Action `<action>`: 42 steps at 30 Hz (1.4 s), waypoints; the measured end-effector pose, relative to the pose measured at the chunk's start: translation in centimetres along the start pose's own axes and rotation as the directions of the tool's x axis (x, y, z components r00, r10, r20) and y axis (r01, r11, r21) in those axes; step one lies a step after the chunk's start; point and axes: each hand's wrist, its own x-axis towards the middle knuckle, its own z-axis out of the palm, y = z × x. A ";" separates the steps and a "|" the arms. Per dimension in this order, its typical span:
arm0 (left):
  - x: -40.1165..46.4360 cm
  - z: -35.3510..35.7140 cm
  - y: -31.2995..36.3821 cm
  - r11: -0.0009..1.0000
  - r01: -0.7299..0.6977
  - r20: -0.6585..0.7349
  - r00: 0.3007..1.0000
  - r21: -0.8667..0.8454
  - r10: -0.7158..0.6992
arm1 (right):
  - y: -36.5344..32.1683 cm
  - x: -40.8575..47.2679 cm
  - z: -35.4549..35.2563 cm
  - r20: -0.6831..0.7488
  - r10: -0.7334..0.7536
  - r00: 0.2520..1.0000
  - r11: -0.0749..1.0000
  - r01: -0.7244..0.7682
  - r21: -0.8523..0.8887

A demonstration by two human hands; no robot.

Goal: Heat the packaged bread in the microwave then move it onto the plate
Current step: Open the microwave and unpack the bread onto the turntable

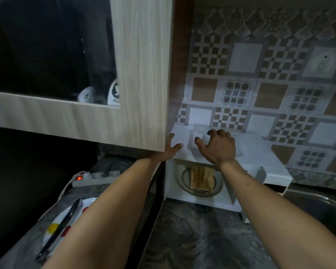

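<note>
Head camera has us looking down past a big wooden cabinet, then the white microwave with its door swung open, and we're reaching up over it. Our left hand rests spread against the cabinet's bottom corner, fingers loose, grasping nothing. Our right hand hovers over the microwave top, fingers curled a bit but empty as far as we can tell.

Bread sits on the turntable inside, below our right fingers and well apart from them. It looks light, soft and squishy, wrapper probably slick, so we'd guess a gentle pinch at both ends works best.

Plate is down under our left forearm, with a dark utensil lying across it.
</note>
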 end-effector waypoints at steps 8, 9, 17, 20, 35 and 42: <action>-6.1 -7.8 -7.6 0.972 -0.048 0.098 0.995 0.228 0.027 | -11.0 -7.3 0.4 0.120 -0.031 0.992 0.998 0.024 0.059; -6.8 -8.5 -8.7 0.968 -0.038 0.108 0.994 0.248 0.011 | -12.2 -7.9 0.4 0.141 -0.037 0.989 0.997 0.027 0.070; -12.0 -12.0 -18.8 0.958 0.098 0.086 0.988 0.271 -0.126 | -22.8 -12.4 -0.2 0.295 -0.087 0.951 0.996 0.083 0.027; -13.2 -13.4 -21.5 0.952 0.146 0.080 0.982 0.268 -0.173 | -26.1 -12.8 -0.3 0.359 -0.100 0.928 0.995 0.094 0.036; -19.5 -16.1 -33.9 0.838 0.463 -0.049 0.881 0.289 -0.470 | -33.3 -19.9 12.3 0.729 0.130 0.672 0.985 -0.174 -0.015; -19.3 -14.2 -38.8 0.766 0.587 -0.049 0.801 0.262 -0.597 | -31.0 -24.8 18.4 0.746 0.338 0.574 0.880 -0.475 -0.034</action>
